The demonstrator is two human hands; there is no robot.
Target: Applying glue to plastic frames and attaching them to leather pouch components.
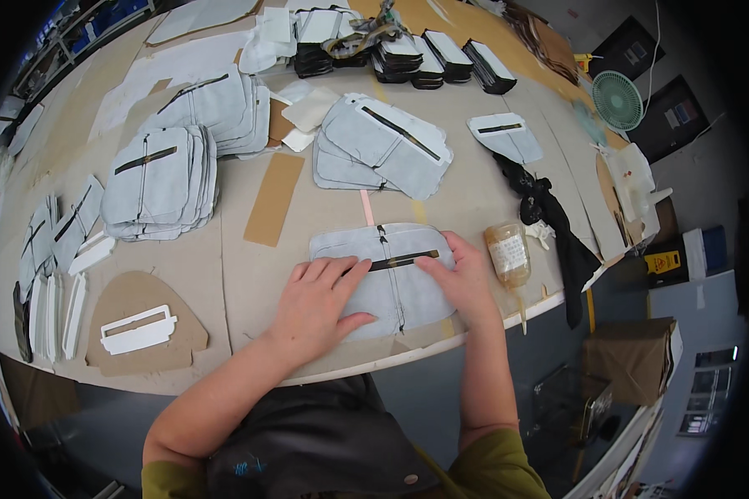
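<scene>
A light grey fabric panel [366,287] with rounded corners lies flat on the table before me. A dark zipper strip [401,260] crosses it, and a stitched seam runs down it with black ends. My left hand [314,303] rests open on its left side, fingers stretched toward the strip, thumb spread below. At the right edge, my right hand [464,279] grips the panel, its thumb pressed near the strip's end and its fingers at the upper right corner; some fingers are hidden.
Similar panels lie stacked at the left [154,187] and beyond [383,141]. A brown card strip [275,200], a glue bottle [508,254] and a knotted black cloth [549,208] surround the work. A white plastic frame [139,329] sits on a cardboard template [187,320]. A green fan [617,100] stands right.
</scene>
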